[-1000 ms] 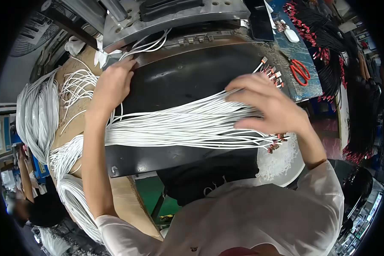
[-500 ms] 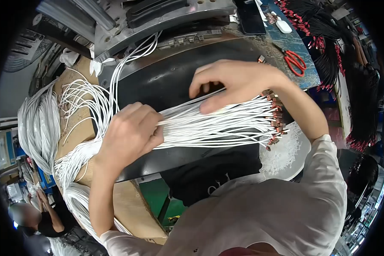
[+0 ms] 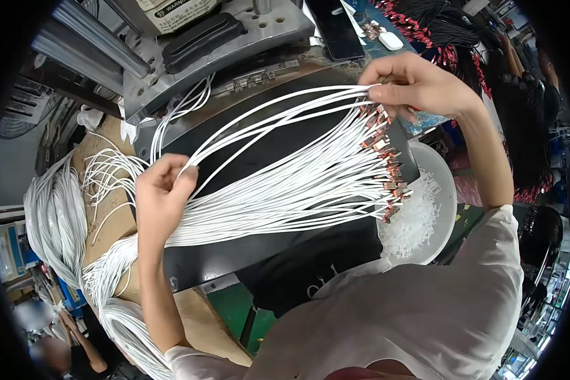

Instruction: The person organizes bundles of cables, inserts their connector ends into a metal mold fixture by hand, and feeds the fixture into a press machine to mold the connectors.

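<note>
A wide bundle of white cables [image 3: 278, 180] lies fanned across a black work surface, with orange-and-metal connector ends [image 3: 392, 171] at its right side. My left hand [image 3: 164, 190] pinches a few of these cables between thumb and fingers near the far left of the fan. Further right, my right hand [image 3: 424, 85] grips the same few cables close to their connector ends, which the fingers mostly hide. Between both hands, the held cables [image 3: 285, 104] arch loosely above the others.
A metal press [image 3: 215, 54] with a dark handle-like block stands behind the work. A phone [image 3: 335, 31] and a small white case [image 3: 390, 41] lie at the back right. Clear plastic bits fill a round bowl [image 3: 446, 190]. More white cables [image 3: 57, 209] hang at left; a person is lower left.
My right hand has moved up and right to the cable ends and closed on several. My left hand has shifted left, and a few cables are now lifted from the bundle.
</note>
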Demonstrator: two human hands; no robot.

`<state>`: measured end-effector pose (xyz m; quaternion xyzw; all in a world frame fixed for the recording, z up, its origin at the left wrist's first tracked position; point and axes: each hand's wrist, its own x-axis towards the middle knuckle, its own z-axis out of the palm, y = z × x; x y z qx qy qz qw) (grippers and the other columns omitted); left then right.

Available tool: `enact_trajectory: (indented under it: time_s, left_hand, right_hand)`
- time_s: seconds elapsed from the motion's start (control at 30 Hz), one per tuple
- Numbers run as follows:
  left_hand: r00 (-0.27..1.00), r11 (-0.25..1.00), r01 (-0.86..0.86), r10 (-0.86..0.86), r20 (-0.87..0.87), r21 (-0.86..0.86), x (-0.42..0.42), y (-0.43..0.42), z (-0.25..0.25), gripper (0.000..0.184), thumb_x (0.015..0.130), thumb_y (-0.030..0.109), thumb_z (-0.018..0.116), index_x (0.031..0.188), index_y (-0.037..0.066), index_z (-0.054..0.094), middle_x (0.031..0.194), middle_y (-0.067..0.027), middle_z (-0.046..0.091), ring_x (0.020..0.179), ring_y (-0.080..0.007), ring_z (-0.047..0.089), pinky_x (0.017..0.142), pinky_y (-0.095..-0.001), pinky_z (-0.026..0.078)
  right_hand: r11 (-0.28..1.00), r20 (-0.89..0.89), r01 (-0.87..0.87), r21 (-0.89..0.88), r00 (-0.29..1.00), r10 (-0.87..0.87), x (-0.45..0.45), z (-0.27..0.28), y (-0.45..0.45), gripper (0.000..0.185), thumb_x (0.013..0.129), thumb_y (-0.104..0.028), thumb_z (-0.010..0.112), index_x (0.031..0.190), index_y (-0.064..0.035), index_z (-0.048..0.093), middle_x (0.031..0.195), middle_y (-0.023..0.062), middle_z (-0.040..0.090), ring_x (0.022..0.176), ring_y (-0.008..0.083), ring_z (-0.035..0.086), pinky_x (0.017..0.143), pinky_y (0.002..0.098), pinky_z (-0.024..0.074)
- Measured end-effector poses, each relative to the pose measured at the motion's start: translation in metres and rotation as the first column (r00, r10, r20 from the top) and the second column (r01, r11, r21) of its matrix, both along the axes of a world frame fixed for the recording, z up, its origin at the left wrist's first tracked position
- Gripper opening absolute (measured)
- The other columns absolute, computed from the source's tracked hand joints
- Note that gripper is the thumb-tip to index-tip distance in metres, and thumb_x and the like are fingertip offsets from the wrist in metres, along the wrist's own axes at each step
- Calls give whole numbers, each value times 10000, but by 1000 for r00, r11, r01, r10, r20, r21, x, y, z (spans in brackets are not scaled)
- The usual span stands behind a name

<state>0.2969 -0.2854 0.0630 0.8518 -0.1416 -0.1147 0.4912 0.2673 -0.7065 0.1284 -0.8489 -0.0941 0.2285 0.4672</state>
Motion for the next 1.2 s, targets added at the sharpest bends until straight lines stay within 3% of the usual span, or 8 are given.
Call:
enact_trajectory:
  time_s: [0.13,0.3,0.43,0.57,0.7,0.83,0.9,1.2]
  left_hand:
    - [800,904,370,-427,-421,-215,20,-40,3,203,993,179,670,955,-15,713,651,39,564,606,-38,478,556,-230,372]
    - [539,641,426,-747,-391,-639,1,-137,5,231,1029,216,627,1076,-8,660,757,-40,649,678,-100,592,641,-247,443]
    - [615,694,212,-642,-458,-688,-22,-195,-7,261,1054,239,605,1124,-9,648,862,-54,665,731,-89,573,655,-245,459]
    - [717,764,55,-478,-507,-643,-19,-192,-24,278,1073,232,573,1205,-10,610,946,-69,665,754,-83,556,655,-222,450]
    - [763,790,72,-436,-476,-609,-20,-161,-21,271,1079,193,552,1241,-24,550,993,-97,668,718,-93,559,611,-233,447]
    - [855,847,57,-314,-412,-528,-12,-126,-33,245,1099,202,493,1218,-1,563,991,-104,661,665,-110,567,570,-255,442]
    - [846,853,25,-296,-444,-522,-10,-115,-33,268,1097,235,507,1232,13,574,1000,-94,659,698,-116,604,609,-264,507]
    - [762,790,-140,-299,-574,-597,-4,-110,-35,219,1005,108,666,1180,-21,643,1012,-91,682,827,-161,699,754,-313,632]
  right_hand:
    - [999,106,-37,36,994,33,-6,-9,-17,326,988,-228,705,1207,8,657,839,36,684,720,71,654,625,222,514]
    - [993,326,15,120,944,-53,20,-17,-51,453,981,-368,705,1223,13,669,1008,72,716,944,129,666,860,295,535]
    - [862,163,48,504,975,-149,62,-58,-55,623,1034,-561,523,1195,18,685,1149,115,708,1041,198,676,935,341,528]
    - [945,-29,-243,220,966,255,39,-45,43,778,1044,-656,377,1267,27,676,1293,182,674,1180,234,623,1034,366,469]
    - [988,136,-141,64,982,132,59,-64,77,901,1011,-753,296,1430,-3,567,1352,198,642,1272,290,593,1047,369,443]
    - [921,321,-362,-145,863,390,70,-63,85,641,1089,-494,426,1460,23,501,1437,228,567,1341,329,537,1101,397,425]
    - [895,542,78,-439,818,194,85,-84,75,567,1038,-391,555,1419,28,532,1375,266,573,1339,416,496,1141,441,386]
    - [925,609,234,-298,793,-5,61,-108,109,355,867,-73,681,1178,2,527,1103,236,589,998,490,600,856,527,502]
